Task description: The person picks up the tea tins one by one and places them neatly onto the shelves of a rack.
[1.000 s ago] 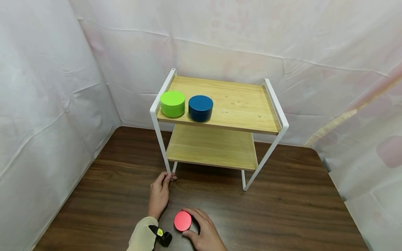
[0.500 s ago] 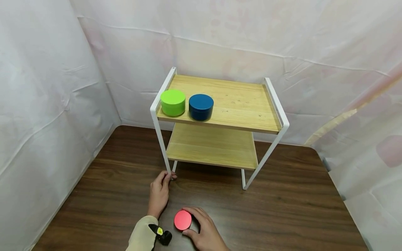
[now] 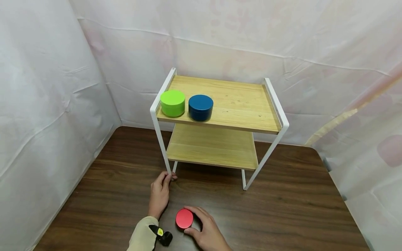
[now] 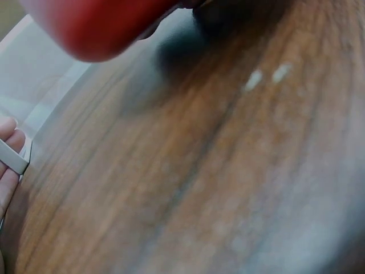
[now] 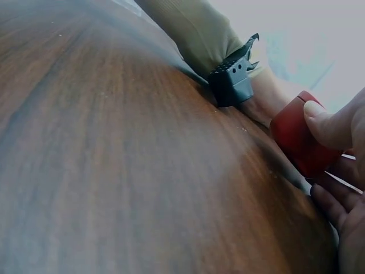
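A small round red tin is held by my right hand, thumb on the near side and fingers on the far side. Close up in the right wrist view, the red tin looks slightly raised off the table. My left hand grips the foot of the front left leg of a two-tier shelf; in the left wrist view its fingers wrap the white metal. On the top board, a larger green tin stands at the left, with a blue tin just right of it.
The lower wooden board lies beneath the top one. A dark wood table carries the shelf. Pale cloth hangs behind and at both sides. A black wrist camera sits on the left sleeve, close to the red tin.
The red tin and my right hand have shifted slightly forward and to the right. My left hand stays on the shelf leg, and the green and blue tins stand where they were.
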Action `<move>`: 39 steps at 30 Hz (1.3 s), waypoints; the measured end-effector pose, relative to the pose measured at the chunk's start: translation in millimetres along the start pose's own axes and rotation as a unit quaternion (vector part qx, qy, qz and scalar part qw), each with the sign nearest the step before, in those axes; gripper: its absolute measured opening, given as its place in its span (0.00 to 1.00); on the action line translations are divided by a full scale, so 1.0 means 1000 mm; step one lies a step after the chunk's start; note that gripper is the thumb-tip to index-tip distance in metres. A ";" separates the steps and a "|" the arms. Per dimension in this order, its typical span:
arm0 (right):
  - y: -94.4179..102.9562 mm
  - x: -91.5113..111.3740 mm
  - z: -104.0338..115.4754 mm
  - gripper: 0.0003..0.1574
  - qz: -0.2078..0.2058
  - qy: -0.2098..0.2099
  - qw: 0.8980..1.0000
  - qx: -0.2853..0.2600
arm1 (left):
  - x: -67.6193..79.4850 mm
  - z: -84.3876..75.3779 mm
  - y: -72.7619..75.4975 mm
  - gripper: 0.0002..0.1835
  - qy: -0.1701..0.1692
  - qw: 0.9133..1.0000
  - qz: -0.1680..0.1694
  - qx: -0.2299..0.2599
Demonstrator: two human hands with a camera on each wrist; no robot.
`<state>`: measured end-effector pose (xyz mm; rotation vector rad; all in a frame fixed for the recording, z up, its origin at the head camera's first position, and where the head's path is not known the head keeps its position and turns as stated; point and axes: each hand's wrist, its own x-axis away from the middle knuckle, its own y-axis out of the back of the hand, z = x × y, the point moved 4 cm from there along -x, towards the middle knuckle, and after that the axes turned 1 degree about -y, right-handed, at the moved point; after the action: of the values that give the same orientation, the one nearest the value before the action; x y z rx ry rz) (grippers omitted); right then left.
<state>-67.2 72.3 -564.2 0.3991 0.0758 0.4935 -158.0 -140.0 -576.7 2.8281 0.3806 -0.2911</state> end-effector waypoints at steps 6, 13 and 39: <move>0.004 -0.003 0.004 0.38 -0.008 0.010 1.000 0.010 | 0.000 -0.002 0.001 0.13 0.004 1.000 -0.007 0.003; 0.013 -0.007 0.010 0.38 -0.035 0.011 0.999 0.029 | 0.000 0.000 0.000 0.12 0.025 0.999 -0.020 -0.004; 0.069 -0.025 0.088 0.40 -0.091 0.152 0.981 0.076 | 0.001 -0.005 -0.002 0.13 0.032 0.999 -0.020 -0.006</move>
<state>-105.5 85.2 -456.9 0.4596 0.4455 0.3653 -156.5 -136.2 -572.4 2.8261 0.4509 -0.2059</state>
